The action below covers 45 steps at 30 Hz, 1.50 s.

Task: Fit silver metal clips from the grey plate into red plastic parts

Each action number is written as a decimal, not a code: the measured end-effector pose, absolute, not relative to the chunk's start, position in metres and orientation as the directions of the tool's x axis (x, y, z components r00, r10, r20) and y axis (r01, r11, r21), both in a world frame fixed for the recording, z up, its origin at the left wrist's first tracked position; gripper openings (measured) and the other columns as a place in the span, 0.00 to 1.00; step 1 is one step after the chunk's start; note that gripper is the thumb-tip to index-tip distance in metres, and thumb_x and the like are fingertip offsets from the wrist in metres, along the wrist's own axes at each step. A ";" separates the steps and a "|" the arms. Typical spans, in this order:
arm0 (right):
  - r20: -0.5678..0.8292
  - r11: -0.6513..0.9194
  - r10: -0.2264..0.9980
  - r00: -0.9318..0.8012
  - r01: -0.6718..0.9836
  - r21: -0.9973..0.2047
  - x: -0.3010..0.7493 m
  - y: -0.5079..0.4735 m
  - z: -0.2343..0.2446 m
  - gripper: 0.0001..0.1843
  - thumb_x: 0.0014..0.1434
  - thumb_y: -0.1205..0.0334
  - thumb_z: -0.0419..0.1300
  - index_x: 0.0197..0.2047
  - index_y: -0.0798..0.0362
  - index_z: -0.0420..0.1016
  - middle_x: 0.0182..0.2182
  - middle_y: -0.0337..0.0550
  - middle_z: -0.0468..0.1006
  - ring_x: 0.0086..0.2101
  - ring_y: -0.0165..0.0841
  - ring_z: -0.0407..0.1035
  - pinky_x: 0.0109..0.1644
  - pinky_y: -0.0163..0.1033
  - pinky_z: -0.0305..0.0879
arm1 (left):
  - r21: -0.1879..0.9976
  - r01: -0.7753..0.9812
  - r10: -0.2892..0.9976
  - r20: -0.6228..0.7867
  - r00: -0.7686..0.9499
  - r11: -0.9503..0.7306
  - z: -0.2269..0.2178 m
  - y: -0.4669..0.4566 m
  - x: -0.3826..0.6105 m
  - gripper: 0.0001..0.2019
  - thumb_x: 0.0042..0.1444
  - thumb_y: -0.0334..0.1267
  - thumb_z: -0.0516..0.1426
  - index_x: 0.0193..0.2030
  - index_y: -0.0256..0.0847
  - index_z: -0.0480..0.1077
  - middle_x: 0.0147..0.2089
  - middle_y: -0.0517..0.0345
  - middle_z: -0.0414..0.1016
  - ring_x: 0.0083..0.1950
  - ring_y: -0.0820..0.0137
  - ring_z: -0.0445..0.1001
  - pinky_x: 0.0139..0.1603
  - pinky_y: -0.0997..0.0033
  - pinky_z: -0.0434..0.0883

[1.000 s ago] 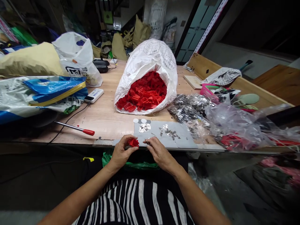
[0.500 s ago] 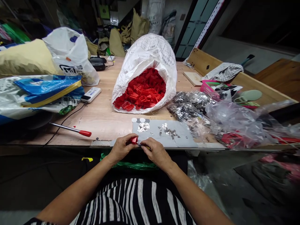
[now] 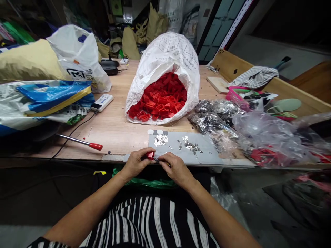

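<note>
Between the thumb and fingers of my left hand is a small red plastic part, held at the table's front edge. My right hand is closed round a screwdriver, whose dark, thin shaft points left and meets the red part; its handle is mostly covered by my fingers. Just beyond my hands lies a grey sheet. On it are a pile of small shiny metal pieces and a scatter of darker small metal pieces.
Behind the sheet, a white woven sack lies open, full of red plastic parts. Plastic bags of metal pieces lie to the right. At left are a red-tipped lever, a white power strip and large bags.
The whole view has shifted slightly, so the table things sit a little farther right. Both hands keep their hold, with the screwdriver still against the red part.
</note>
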State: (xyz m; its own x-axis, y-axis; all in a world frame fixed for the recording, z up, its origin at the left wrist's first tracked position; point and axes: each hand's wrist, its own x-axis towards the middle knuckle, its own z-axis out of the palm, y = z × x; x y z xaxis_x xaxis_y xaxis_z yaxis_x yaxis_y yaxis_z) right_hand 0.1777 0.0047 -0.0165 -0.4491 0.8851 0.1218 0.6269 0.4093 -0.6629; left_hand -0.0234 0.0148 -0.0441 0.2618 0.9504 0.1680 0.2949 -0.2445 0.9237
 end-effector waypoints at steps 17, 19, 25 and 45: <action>0.077 0.338 0.929 -0.361 0.749 -0.570 0.165 -0.003 -0.011 0.09 0.60 0.70 0.54 0.38 0.52 0.74 0.34 0.43 0.74 0.36 0.33 0.70 0.43 0.36 0.66 | 0.923 0.298 0.943 0.152 0.295 -0.242 -0.040 0.017 -0.024 0.15 0.49 0.35 0.63 0.45 0.41 0.72 0.40 0.57 0.77 0.41 0.68 0.75 0.45 0.72 0.69; 0.056 0.318 0.936 -0.347 0.769 -0.554 0.163 -0.003 -0.008 0.09 0.60 0.70 0.54 0.38 0.52 0.74 0.34 0.43 0.74 0.36 0.33 0.70 0.42 0.36 0.66 | 0.923 0.297 0.943 0.156 0.294 -0.245 -0.041 0.016 -0.024 0.15 0.49 0.35 0.63 0.45 0.41 0.72 0.41 0.57 0.77 0.42 0.68 0.75 0.45 0.71 0.68; -0.036 0.237 0.956 -0.291 0.839 -0.490 0.151 -0.003 0.001 0.08 0.61 0.69 0.53 0.38 0.52 0.74 0.35 0.44 0.74 0.37 0.33 0.71 0.41 0.35 0.64 | 0.926 0.298 0.948 0.149 0.280 -0.233 -0.040 0.015 -0.023 0.14 0.50 0.34 0.63 0.45 0.41 0.72 0.41 0.57 0.76 0.41 0.68 0.74 0.45 0.71 0.69; 0.064 0.274 0.906 -0.419 0.466 -0.841 0.179 -0.016 0.010 0.17 0.65 0.63 0.45 0.57 0.50 0.59 0.28 0.36 0.72 0.30 0.30 0.67 0.39 0.36 0.62 | 0.842 -0.493 0.975 -0.174 0.138 0.219 -0.009 -0.007 -0.009 0.10 0.50 0.39 0.63 0.34 0.39 0.68 0.37 0.58 0.77 0.40 0.71 0.76 0.47 0.69 0.70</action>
State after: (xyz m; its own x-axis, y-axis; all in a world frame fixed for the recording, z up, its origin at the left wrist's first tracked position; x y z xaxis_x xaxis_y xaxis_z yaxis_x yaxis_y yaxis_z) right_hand 0.1791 -0.0156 0.0101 -0.4187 0.9059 0.0637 0.4659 0.2745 -0.8412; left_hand -0.0090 -0.0074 -0.0085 0.1375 0.9752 -0.1736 -0.4932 0.2194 0.8418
